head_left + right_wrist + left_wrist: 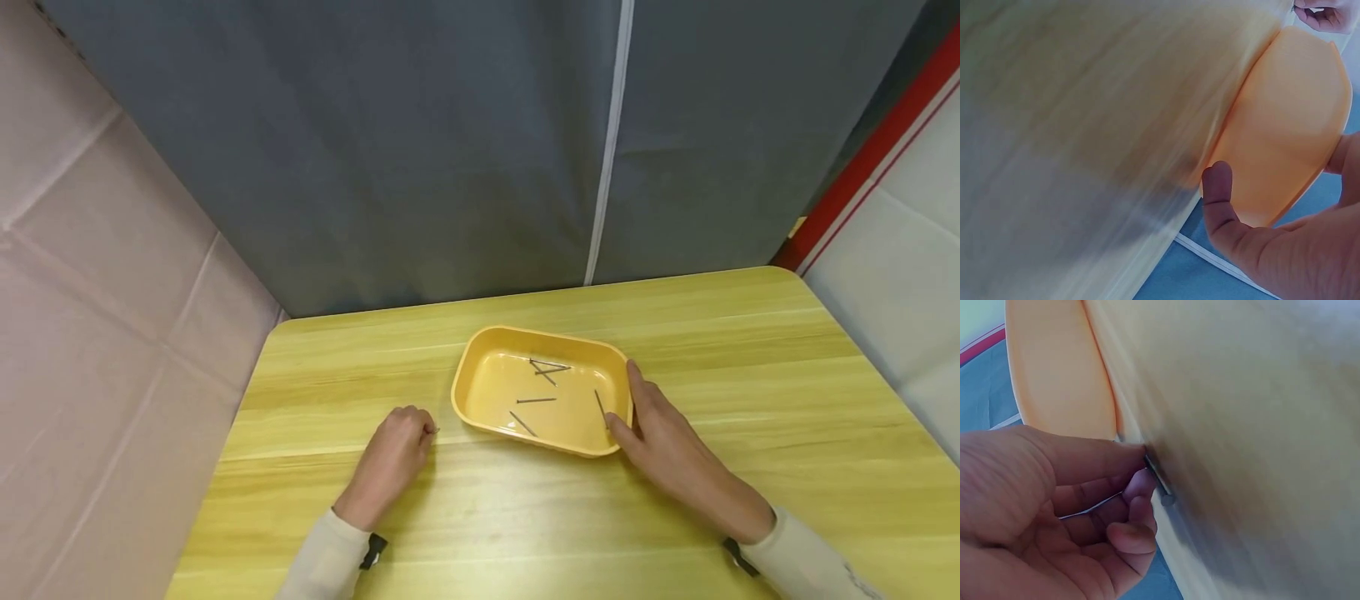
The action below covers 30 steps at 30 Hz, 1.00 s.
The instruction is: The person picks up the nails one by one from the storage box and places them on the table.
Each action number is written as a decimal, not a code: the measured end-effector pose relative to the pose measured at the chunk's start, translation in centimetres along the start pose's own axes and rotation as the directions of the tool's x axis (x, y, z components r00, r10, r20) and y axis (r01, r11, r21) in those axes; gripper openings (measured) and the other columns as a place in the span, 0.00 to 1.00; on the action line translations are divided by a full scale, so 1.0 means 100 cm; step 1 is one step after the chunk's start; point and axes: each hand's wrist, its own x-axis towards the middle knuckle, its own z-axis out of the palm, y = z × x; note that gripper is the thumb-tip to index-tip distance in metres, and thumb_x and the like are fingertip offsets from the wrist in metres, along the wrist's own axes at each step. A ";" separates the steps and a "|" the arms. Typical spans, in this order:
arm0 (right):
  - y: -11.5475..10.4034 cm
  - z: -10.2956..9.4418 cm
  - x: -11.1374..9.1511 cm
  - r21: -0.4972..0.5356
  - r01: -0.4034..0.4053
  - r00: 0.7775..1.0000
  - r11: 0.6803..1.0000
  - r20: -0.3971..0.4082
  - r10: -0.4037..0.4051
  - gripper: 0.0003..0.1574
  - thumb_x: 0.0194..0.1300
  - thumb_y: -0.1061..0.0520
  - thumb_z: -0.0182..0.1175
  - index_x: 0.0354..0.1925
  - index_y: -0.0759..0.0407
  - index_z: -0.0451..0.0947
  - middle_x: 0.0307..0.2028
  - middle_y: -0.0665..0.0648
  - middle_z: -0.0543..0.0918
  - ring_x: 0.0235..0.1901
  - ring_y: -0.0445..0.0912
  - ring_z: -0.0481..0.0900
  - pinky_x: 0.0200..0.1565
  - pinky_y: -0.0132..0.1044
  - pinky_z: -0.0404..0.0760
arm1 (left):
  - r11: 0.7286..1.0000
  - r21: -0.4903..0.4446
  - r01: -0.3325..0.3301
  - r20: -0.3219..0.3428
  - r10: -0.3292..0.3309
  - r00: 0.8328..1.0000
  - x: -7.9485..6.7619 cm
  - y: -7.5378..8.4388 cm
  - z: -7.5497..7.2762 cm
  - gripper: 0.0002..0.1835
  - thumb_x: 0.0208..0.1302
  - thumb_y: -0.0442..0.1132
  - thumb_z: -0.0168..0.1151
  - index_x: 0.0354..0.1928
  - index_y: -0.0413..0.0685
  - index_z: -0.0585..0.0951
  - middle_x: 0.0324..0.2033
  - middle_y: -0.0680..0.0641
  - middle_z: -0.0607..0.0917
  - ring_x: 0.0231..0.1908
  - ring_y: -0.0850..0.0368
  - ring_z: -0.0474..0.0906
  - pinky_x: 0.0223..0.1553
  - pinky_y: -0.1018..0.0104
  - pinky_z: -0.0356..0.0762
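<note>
A yellow plastic tray (491, 383) stands on the table with several nails (536, 400) lying scattered on its floor. My right hand (678, 458) grips the tray's right end, its thumb over the rim and its fingers along the outer wall. To the left of the tray, low over the tabletop, my left hand (392, 457) pinches a single nail (1159, 479) between thumb and fingertips. The left wrist view shows its head end sticking out, while the rest is hidden by the fingers.
The wood-grain table (510, 533) reaches back to a grey curtain (420, 167) with a white seam. A pale pink panel (97, 350) borders the left side, and a white sheet with a red band (892, 125) the right.
</note>
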 end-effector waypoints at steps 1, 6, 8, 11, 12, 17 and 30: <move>0.000 0.001 0.000 0.002 0.004 1.000 1.000 0.000 -0.004 0.54 0.76 0.43 0.53 0.79 0.66 0.33 0.71 0.75 0.60 0.69 0.65 0.64 0.62 0.63 0.70 | 1.000 0.008 -0.001 -0.002 0.001 1.000 0.000 0.000 -0.002 0.06 0.56 0.23 0.69 0.31 0.41 0.87 0.30 0.47 0.86 0.33 0.54 0.81 0.33 0.66 0.82; -0.001 0.004 0.002 0.008 0.018 1.000 1.000 0.001 -0.018 0.54 0.76 0.47 0.55 0.79 0.67 0.34 0.70 0.75 0.63 0.66 0.63 0.68 0.60 0.62 0.73 | 1.000 0.022 0.003 -0.041 -0.002 0.999 0.003 0.005 -0.014 0.04 0.58 0.28 0.71 0.35 0.42 0.88 0.31 0.48 0.86 0.34 0.55 0.80 0.33 0.66 0.81; -0.002 0.004 0.003 0.006 0.020 1.000 1.000 -0.003 -0.020 0.54 0.76 0.48 0.55 0.79 0.68 0.34 0.69 0.75 0.63 0.66 0.63 0.68 0.59 0.61 0.74 | 1.000 0.015 -0.007 -0.067 0.008 0.998 0.005 0.009 -0.020 0.05 0.57 0.29 0.73 0.36 0.42 0.88 0.31 0.49 0.86 0.34 0.56 0.80 0.33 0.66 0.81; -0.003 0.005 0.003 0.003 0.022 1.000 1.000 -0.007 -0.022 0.53 0.76 0.48 0.55 0.79 0.69 0.35 0.69 0.75 0.63 0.65 0.64 0.68 0.59 0.62 0.73 | 0.999 0.006 -0.032 -0.092 0.032 0.995 0.009 0.014 -0.029 0.07 0.57 0.31 0.75 0.38 0.44 0.88 0.31 0.51 0.85 0.33 0.58 0.78 0.32 0.66 0.80; -0.003 0.005 0.003 0.002 0.023 1.000 1.000 -0.009 -0.023 0.53 0.76 0.48 0.55 0.79 0.69 0.35 0.69 0.76 0.63 0.65 0.64 0.68 0.59 0.62 0.73 | 0.999 0.001 -0.041 -0.094 0.041 0.995 0.011 0.016 -0.031 0.07 0.57 0.31 0.74 0.38 0.44 0.88 0.32 0.52 0.85 0.33 0.58 0.78 0.32 0.67 0.80; -0.003 0.007 0.004 -0.003 0.025 1.000 1.000 -0.017 -0.025 0.53 0.76 0.48 0.55 0.79 0.69 0.35 0.69 0.76 0.63 0.65 0.65 0.69 0.59 0.62 0.74 | 0.996 -0.008 -0.092 -0.078 0.091 0.993 0.020 0.026 -0.037 0.07 0.59 0.32 0.73 0.39 0.46 0.89 0.34 0.52 0.86 0.36 0.59 0.79 0.33 0.69 0.80; -0.001 0.010 0.005 0.009 0.014 1.000 1.000 -0.008 -0.014 0.53 0.77 0.44 0.52 0.79 0.67 0.34 0.71 0.75 0.61 0.68 0.65 0.65 0.63 0.63 0.70 | 0.974 0.030 -0.225 -0.030 0.226 0.974 0.048 0.043 -0.032 0.06 0.60 0.34 0.73 0.39 0.43 0.88 0.35 0.50 0.87 0.37 0.56 0.79 0.37 0.66 0.81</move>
